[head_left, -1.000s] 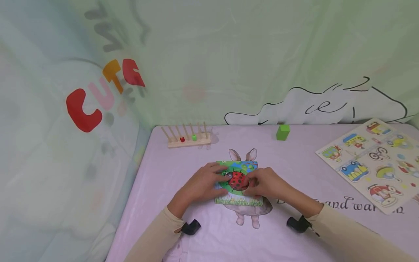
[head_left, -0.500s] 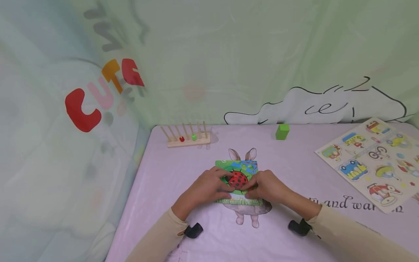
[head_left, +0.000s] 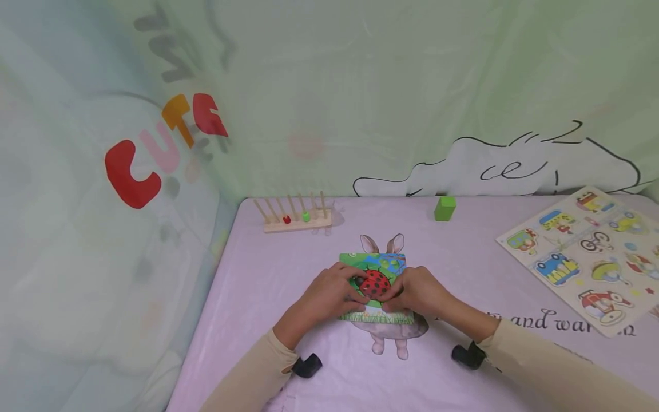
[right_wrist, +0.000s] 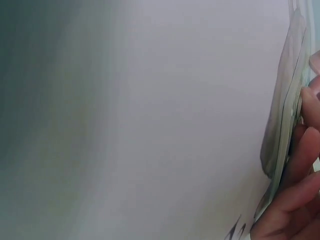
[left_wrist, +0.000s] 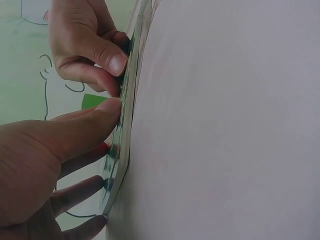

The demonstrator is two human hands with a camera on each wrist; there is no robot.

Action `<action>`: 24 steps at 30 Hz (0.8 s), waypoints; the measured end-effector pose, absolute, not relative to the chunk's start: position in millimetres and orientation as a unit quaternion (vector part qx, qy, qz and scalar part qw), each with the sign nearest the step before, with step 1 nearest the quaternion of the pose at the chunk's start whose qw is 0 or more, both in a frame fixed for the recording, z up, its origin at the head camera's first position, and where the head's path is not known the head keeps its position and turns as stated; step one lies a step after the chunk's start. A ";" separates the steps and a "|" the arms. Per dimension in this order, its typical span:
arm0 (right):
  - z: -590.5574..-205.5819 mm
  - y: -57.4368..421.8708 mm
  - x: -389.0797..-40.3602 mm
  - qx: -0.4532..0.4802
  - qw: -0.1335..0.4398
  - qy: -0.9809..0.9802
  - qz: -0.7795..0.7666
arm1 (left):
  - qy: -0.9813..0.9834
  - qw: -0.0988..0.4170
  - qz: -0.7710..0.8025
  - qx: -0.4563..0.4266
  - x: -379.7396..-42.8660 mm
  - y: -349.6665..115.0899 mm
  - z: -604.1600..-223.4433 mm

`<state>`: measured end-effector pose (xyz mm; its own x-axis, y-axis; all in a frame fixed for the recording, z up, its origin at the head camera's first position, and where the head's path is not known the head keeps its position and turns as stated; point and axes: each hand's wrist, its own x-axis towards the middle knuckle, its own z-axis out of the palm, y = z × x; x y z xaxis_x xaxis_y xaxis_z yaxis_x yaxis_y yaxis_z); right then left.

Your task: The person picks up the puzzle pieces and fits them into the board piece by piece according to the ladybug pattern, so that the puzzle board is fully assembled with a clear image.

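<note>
A small square ladybug jigsaw puzzle (head_left: 376,316), with a red spotted ladybug (head_left: 376,282) on a green picture, lies on the tablecloth. My left hand (head_left: 329,294) rests on its left side, fingers extended and their tips at the ladybug's left edge. From the right, my right hand (head_left: 419,292) bends its index finger and thumb together at the ladybug's lower right edge, pinching a puzzle piece there. The left wrist view shows the board (left_wrist: 125,130) edge-on, with fingertips of both hands on its face. Fingers hide part of the ladybug.
A wooden peg rack (head_left: 298,224) with a red and a green bead stands at the back left. Behind the hands is a green block (head_left: 445,209). A large vehicle puzzle board (head_left: 561,297) lies at the right. Cloth walls (head_left: 309,86) rise behind the table and on the left.
My left fingers have moved right and drawn in onto the ladybug's left edge. My right fingers have slid slightly down, showing more of the ladybug. Over the last half second, both hands barely move.
</note>
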<state>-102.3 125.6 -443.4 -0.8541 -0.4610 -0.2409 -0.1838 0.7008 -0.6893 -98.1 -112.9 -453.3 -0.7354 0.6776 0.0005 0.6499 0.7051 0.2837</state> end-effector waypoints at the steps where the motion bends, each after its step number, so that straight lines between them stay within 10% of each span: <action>1: -443.8 125.3 -102.4 -0.179 0.202 0.900 -0.342 | 0.923 0.054 0.139 0.356 -98.4 -113.0 -454.3; 24: -443.8 124.8 -107.0 -0.163 0.224 0.900 -0.338 | 0.908 0.084 0.235 0.335 -104.2 -118.8 -464.9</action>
